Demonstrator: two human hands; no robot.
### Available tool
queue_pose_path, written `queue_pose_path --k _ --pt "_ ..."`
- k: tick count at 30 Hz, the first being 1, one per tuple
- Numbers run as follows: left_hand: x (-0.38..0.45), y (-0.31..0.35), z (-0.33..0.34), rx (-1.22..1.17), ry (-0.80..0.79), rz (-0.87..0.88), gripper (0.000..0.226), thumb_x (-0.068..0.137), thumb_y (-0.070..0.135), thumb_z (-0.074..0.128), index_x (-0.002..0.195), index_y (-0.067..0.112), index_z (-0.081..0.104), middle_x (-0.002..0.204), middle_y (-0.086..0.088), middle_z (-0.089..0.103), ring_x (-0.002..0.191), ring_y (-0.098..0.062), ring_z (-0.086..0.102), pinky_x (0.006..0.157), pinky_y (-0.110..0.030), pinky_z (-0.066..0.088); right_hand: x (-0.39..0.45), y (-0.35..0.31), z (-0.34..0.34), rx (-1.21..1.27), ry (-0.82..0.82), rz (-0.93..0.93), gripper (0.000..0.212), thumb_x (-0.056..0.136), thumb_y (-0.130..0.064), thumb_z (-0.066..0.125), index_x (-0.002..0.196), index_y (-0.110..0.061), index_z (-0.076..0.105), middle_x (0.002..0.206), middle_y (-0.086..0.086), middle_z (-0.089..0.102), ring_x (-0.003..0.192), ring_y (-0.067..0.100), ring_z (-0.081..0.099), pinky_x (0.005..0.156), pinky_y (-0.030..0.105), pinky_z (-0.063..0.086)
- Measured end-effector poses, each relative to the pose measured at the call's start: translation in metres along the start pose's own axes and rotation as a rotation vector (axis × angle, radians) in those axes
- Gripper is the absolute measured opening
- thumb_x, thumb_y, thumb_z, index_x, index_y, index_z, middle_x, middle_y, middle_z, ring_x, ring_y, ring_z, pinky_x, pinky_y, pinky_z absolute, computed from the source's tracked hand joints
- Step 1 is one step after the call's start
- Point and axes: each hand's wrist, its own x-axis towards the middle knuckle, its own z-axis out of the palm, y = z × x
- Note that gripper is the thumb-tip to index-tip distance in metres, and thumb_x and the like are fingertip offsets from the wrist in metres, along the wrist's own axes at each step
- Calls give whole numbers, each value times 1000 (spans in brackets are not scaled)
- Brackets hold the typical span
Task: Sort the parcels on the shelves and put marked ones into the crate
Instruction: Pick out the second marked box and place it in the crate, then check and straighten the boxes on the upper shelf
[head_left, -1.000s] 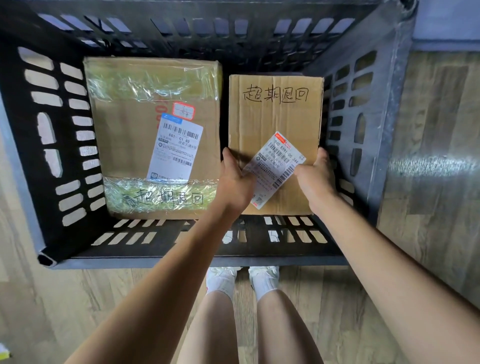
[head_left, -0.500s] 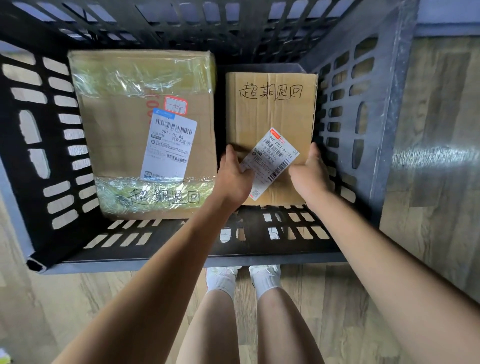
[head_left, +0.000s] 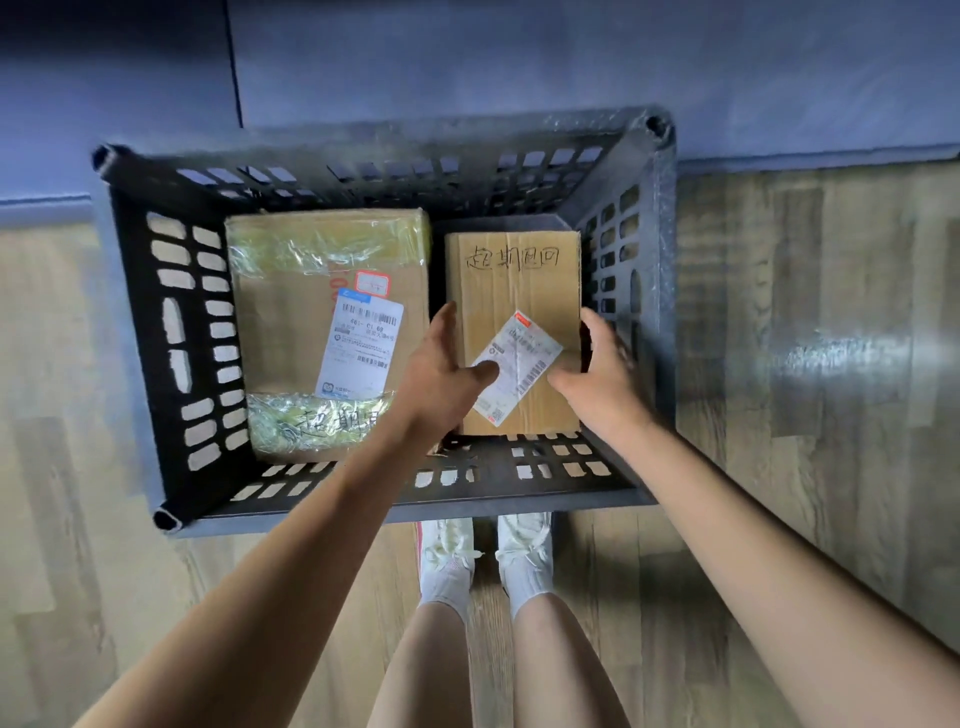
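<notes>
A black slotted plastic crate (head_left: 519, 503) stands on the floor below me. Inside, a small brown cardboard parcel (head_left: 511, 280) with handwriting and a tilted white label (head_left: 524, 358) lies flat on the right. My left hand (head_left: 441, 374) is at its left edge, fingers straight and thumb over the label. My right hand (head_left: 602, 374) hovers at its right edge, fingers spread and loosely bent, with a dark gap between them and the box. A larger taped parcel (head_left: 291, 322) with handwriting and a barcode label lies on the left.
The crate sits against a blue-grey wall (head_left: 519, 62) on a wood-pattern floor (head_left: 805, 364). My feet in white shoes (head_left: 483, 556) stand right at the crate's near rim. Narrow gaps separate the parcels from each other and from the crate walls.
The small parcel has gone down onto the crate floor. Both hands have loosened from gripping its sides. My view has pulled back and up, so the whole crate shows.
</notes>
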Motion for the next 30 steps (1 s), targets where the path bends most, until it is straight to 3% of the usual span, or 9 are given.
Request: queue_pose_path --k 3,5,7,12,14,17,22,27,30 --pt "-28 33 -20 97 2 109 69 82 0 62 141 10 29 114 18 40 99 10 36 66 10 27 -26 -20 -20 53 -9 -61 79 84 -9 64 147 -25 19 154 -2 23 140 17 24 109 34 28" --pt "-47 56 -37 175 11 154 74 81 6 67 143 8 26 132 9 42 109 3 35 76 6 25 -48 -39 -38 66 -4 -100 79 83 -9 64 147 -25 20 153 -1 25 140 17 25 108 30 27" --pt "-68 80 -53 278 18 197 80 80 16 70 144 9 22 147 -3 34 128 -9 34 93 -7 22 -72 -58 -57 75 9 -141 78 83 -10 64 146 -25 22 153 0 27 139 16 27 106 25 26" --pt "-135 160 -95 497 67 357 78 81 28 68 144 11 25 147 -7 35 137 -23 30 112 -34 27 -143 -121 -116 114 59 -297 72 84 -12 63 145 -23 27 150 -3 30 134 11 32 94 12 27" --pt "-163 195 -112 542 109 431 75 81 28 68 142 10 29 141 -7 42 133 -24 34 109 -31 28 -174 -149 -140 126 92 -374 70 83 -14 64 143 -22 29 148 -5 31 129 8 35 91 6 31" --pt "-205 243 -134 549 159 510 70 79 25 70 138 9 37 133 -9 48 127 -24 41 102 -26 29 -217 -188 -173 106 169 -493 68 82 -18 66 141 -22 33 145 -5 37 131 8 35 99 16 28" --pt "-281 307 -172 561 217 643 68 81 25 68 139 14 34 132 -4 47 127 -16 40 97 -17 27 -295 -245 -217 78 245 -651 67 82 -20 65 141 -24 33 144 -8 38 131 6 35 97 15 24" --pt "-354 354 -207 558 419 743 68 82 32 65 139 16 34 134 0 45 128 -16 38 103 -27 33 -368 -291 -253 15 316 -802 68 82 -20 65 142 -22 32 146 -8 36 134 7 32 101 14 22" --pt "-396 379 -227 528 504 835 65 82 31 64 139 16 34 131 2 47 127 -14 39 103 -27 35 -411 -314 -276 -35 373 -913 66 84 -22 63 142 -24 31 143 -15 33 130 -2 29 98 8 18"
